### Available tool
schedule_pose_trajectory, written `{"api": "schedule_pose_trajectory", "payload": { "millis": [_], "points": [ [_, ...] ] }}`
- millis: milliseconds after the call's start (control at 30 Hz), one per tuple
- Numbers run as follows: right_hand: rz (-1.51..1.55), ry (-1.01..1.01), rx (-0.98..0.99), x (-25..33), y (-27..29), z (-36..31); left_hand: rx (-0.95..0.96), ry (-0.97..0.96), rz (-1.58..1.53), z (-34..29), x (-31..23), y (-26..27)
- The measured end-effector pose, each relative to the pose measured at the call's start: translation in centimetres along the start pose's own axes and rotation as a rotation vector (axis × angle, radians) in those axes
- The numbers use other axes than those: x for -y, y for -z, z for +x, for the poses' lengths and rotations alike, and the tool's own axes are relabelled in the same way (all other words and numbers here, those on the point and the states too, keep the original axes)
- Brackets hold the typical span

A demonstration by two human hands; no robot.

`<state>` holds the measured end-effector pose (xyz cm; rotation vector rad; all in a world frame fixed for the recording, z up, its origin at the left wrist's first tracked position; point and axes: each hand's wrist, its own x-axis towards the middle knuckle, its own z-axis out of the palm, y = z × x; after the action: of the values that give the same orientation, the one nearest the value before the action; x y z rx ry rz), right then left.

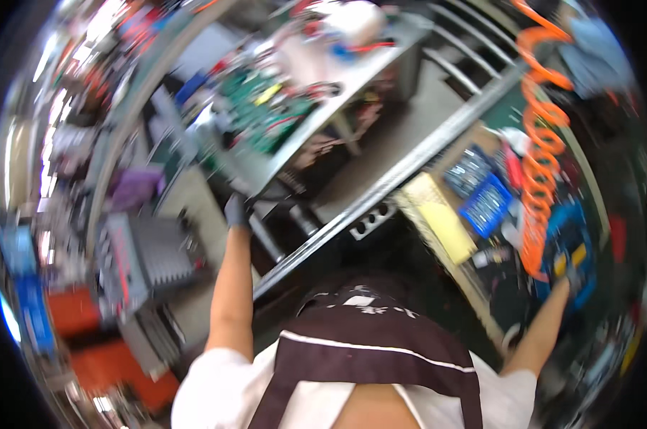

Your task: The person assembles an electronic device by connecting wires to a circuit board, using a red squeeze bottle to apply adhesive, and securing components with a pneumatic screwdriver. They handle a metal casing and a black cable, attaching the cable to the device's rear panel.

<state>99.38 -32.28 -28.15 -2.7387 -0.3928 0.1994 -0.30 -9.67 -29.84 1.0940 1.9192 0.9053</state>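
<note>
1. Your right hand (pixel 572 275), gloved, was at the right of the frame on a blue and yellow tool (pixel 570 254); the picture was too blurred to tell whether your fingers were closed around it or only resting on it.
2. That tool lay on the dark bench top (pixel 505 300) at the lower end of an orange coiled hose (pixel 541 143), which ran up to the upper right.
3. Just left of the hose sat two blue boxes (pixel 486 204) of small parts, and left of those a yellow pad (pixel 448 225).
4. Your left hand (pixel 235 211), in a dark glove, was left of centre, at the edge of a grey metal shelf (pixel 316 118); I could not tell whether it was gripping anything.
5. On that shelf, above your left hand, lay a green circuit board (pixel 262 107).
6. A grey finned metal case (pixel 152 254) stood at the left, below a purple cloth (pixel 134 187).
7. A grey rail (pixel 409 168) ran diagonally between your two hands.
</note>
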Motion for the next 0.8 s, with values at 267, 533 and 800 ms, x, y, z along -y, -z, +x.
{"api": "schedule_pose_trajectory", "payload": {
  "millis": [267,533,800],
  "points": [
    [0.351,-0.104,0.07,-1.1,-0.8,5.3,-0.259,0.217,-0.353,-9.2,-11.3,1.7],
    [1.435,-0.278,0.425,-2.8,9.6,-10.1,-0.049,0.069,-0.273,-9.0,-7.9,-3.0],
    [1.689,-0.144,1.395,7.9,12.5,-47.3,1.122,0.186,-0.529,-20.8,-10.8,-11.8]
  ]
}}
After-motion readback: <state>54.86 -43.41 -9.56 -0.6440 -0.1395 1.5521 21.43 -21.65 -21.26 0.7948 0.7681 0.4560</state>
